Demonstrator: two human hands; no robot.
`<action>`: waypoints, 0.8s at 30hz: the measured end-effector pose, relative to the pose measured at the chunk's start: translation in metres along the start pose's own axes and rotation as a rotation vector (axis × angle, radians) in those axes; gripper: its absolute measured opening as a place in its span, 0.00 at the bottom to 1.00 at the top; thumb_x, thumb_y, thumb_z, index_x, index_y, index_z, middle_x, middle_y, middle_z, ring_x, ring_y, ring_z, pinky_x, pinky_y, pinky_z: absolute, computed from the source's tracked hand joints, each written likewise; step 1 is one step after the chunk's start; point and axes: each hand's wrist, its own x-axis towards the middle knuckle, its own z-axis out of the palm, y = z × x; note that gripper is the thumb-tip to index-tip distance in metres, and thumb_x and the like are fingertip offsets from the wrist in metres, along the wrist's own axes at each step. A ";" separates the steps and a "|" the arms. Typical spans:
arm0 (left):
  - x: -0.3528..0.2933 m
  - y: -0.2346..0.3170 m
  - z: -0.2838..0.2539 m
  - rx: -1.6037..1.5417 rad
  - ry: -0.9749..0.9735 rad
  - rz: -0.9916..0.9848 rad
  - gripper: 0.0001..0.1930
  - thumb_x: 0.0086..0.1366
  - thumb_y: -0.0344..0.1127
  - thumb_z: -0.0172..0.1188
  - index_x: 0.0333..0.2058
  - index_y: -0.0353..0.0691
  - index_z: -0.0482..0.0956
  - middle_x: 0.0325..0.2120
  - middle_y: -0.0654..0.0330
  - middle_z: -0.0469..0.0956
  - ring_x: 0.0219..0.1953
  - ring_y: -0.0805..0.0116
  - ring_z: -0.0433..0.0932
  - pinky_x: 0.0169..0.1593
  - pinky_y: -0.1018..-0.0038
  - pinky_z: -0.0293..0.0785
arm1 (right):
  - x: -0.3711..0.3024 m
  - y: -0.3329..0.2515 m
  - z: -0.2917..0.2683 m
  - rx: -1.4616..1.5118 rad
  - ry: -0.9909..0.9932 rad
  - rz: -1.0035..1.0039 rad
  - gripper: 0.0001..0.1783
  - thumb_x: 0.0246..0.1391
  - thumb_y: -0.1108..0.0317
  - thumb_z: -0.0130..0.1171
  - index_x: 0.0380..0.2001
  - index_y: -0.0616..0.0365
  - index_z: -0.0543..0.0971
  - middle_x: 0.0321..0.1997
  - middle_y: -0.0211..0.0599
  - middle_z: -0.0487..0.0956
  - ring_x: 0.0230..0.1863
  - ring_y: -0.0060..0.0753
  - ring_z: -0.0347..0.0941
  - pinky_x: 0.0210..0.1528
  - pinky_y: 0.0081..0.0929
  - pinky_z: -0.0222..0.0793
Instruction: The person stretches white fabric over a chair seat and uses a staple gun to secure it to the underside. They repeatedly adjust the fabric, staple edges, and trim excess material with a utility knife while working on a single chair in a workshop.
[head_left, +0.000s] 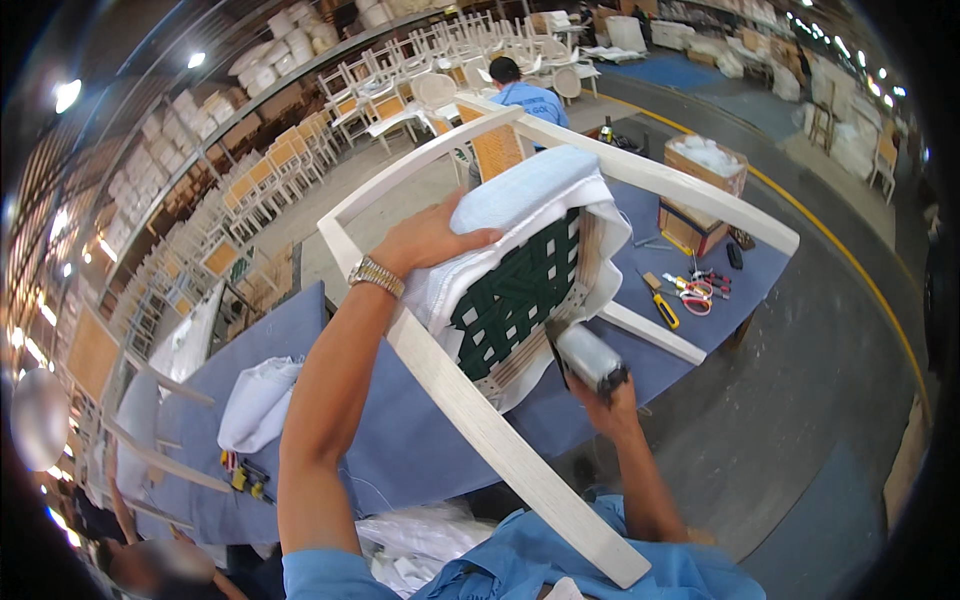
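Observation:
A chair with a whitewashed wooden frame (470, 400) lies tipped over on the table, its seat underside facing me. Dark green woven webbing (515, 290) spans the seat, and white fabric (612, 225) wraps over its edge. My left hand (440, 238) grips the pale blue padded seat (525, 190), thumb on the near side and the other fingers partly hidden behind. In my right hand (612, 405) is a staple gun (590, 357) with a grey body. Its nose points at the lower edge of the seat, by the webbing; whether it touches is hidden.
On the blue-covered table (400, 440) lie a yellow-handled tool (664, 310), scissors (696, 297) and a cardboard box (690, 225). White cloth (258, 405) is at left. A co-worker in a blue shirt (530, 102) stands beyond; another person is at lower left. Many chairs fill the background.

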 end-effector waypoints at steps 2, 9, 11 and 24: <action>-0.001 -0.008 0.004 0.045 0.022 -0.041 0.63 0.51 0.81 0.58 0.72 0.36 0.56 0.65 0.37 0.68 0.67 0.44 0.70 0.67 0.58 0.67 | 0.028 -0.025 0.020 0.003 0.006 -0.102 0.20 0.55 0.64 0.71 0.48 0.62 0.82 0.42 0.38 0.86 0.41 0.32 0.83 0.47 0.30 0.76; -0.012 0.012 0.009 0.193 0.065 -0.113 0.59 0.54 0.75 0.60 0.74 0.42 0.52 0.66 0.38 0.66 0.64 0.43 0.72 0.64 0.53 0.69 | 0.109 -0.050 0.060 0.080 0.043 -0.446 0.16 0.60 0.75 0.65 0.51 0.65 0.80 0.40 0.32 0.85 0.27 0.18 0.74 0.29 0.21 0.71; -0.012 0.015 0.010 0.180 0.060 -0.100 0.58 0.56 0.71 0.61 0.74 0.39 0.51 0.65 0.36 0.66 0.64 0.41 0.72 0.64 0.55 0.69 | 0.116 -0.051 0.064 0.027 0.046 -0.486 0.16 0.58 0.73 0.67 0.49 0.64 0.82 0.40 0.36 0.86 0.32 0.26 0.80 0.35 0.25 0.75; -0.012 0.011 0.019 0.271 0.112 -0.048 0.55 0.55 0.58 0.68 0.73 0.35 0.50 0.60 0.27 0.68 0.60 0.33 0.73 0.63 0.54 0.70 | 0.111 -0.052 0.063 -0.075 -0.011 -0.489 0.17 0.52 0.70 0.72 0.44 0.65 0.81 0.36 0.39 0.85 0.36 0.25 0.80 0.41 0.26 0.76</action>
